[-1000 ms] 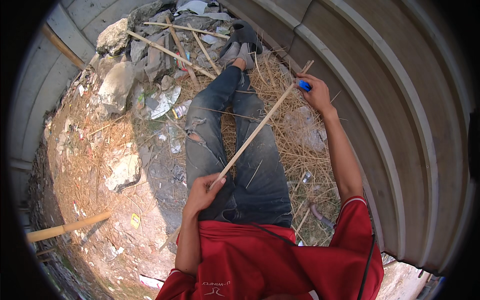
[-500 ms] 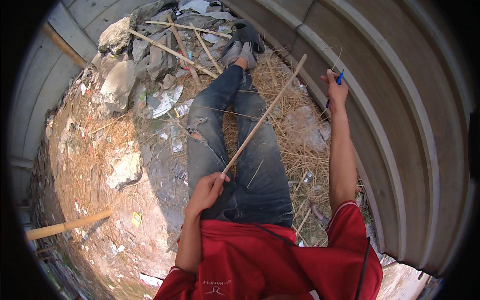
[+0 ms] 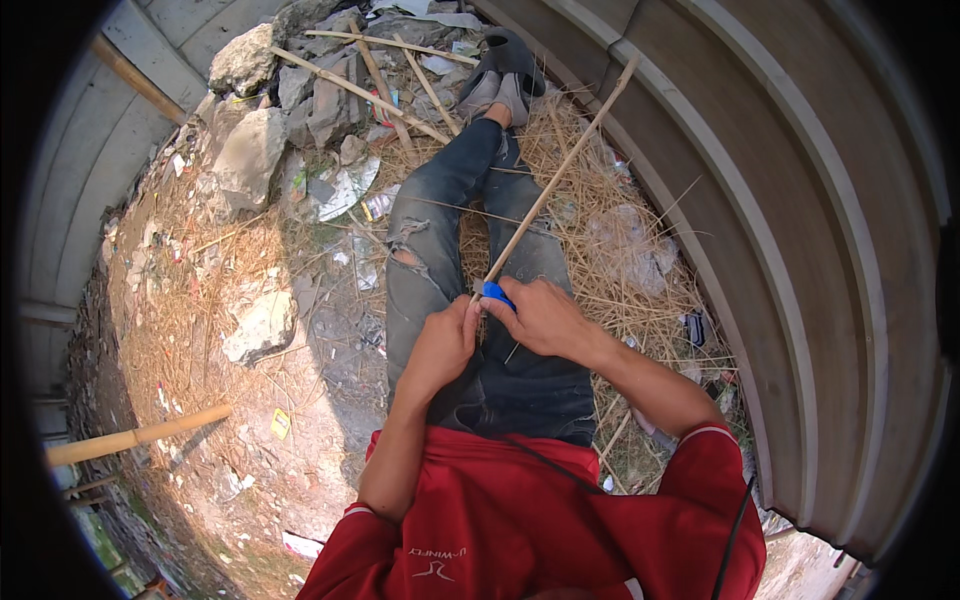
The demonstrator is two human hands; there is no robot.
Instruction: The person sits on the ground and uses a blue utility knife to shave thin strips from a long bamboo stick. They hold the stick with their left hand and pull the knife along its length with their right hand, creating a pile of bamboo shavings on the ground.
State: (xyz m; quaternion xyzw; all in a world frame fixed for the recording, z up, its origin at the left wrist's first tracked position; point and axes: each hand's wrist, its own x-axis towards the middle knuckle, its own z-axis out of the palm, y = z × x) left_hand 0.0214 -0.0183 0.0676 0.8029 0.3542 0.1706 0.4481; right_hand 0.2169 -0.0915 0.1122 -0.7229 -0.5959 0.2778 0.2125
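Over lap | left hand [image 3: 440, 345] grip clasps stick [image 3: 555, 180] | right hand [image 3: 540, 318] grip clasps blue tool [image 3: 497, 293]

Wall [image 3: 800, 250] blocks right; rubble [image 3: 250, 150] crowds upper left

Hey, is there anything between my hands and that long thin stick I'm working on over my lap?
Nothing visible. The left hand grips the near end of the stick, and the right hand presses a small blue tool against it there. The far end rises freely over the straw.
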